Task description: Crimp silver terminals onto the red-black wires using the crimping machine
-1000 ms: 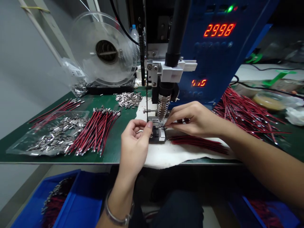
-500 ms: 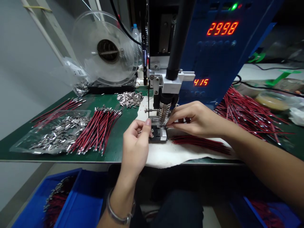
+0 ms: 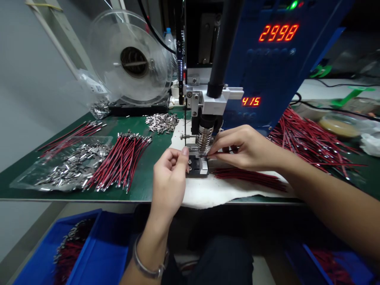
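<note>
My left hand [image 3: 169, 174] is curled in a pinch at the left side of a small metal fixture [image 3: 198, 164] under the machine's spring-wrapped tip [image 3: 204, 138]; what it pinches is too small to name. My right hand [image 3: 240, 148] pinches a thin red-and-black wire [image 3: 218, 157] and holds its end at the fixture's right side. Both hands rest over a white cloth [image 3: 213, 192] on the green mat.
A blue machine [image 3: 267, 67] shows red digits 2998 and 415. Red wire bundles lie at left [image 3: 120, 162], right [image 3: 305, 140] and by the fixture [image 3: 246, 176]. Metal terminals fill a clear bag [image 3: 68, 164] and a pile [image 3: 162, 122]. A clear reel [image 3: 132, 59] stands behind. Blue bins [image 3: 97, 253] sit below the bench.
The machine's head and tip have come down slightly toward the fixture. Both hands stay pinched at the fixture, hardly moved.
</note>
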### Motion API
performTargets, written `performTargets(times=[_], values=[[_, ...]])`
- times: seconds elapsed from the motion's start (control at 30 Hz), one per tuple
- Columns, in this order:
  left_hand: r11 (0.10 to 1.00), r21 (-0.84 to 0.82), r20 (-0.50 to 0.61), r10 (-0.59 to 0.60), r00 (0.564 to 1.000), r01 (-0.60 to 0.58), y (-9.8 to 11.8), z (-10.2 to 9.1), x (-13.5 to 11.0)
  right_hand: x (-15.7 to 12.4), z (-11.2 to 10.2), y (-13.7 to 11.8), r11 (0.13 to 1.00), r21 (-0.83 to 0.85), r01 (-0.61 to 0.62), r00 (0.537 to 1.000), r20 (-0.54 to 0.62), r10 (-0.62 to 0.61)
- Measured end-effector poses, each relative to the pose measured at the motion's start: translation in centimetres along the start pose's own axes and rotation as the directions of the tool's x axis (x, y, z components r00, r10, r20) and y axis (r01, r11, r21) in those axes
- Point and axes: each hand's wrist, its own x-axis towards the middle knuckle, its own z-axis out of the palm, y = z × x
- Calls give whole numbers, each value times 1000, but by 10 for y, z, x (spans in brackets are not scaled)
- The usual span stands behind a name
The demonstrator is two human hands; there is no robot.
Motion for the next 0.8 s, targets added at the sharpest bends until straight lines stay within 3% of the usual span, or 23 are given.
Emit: performTargets(times=[0.8], values=[[1000, -6, 12, -8, 1000, 8, 0, 0, -1, -2, 2, 1, 999, -35, 14, 1000, -18, -15]])
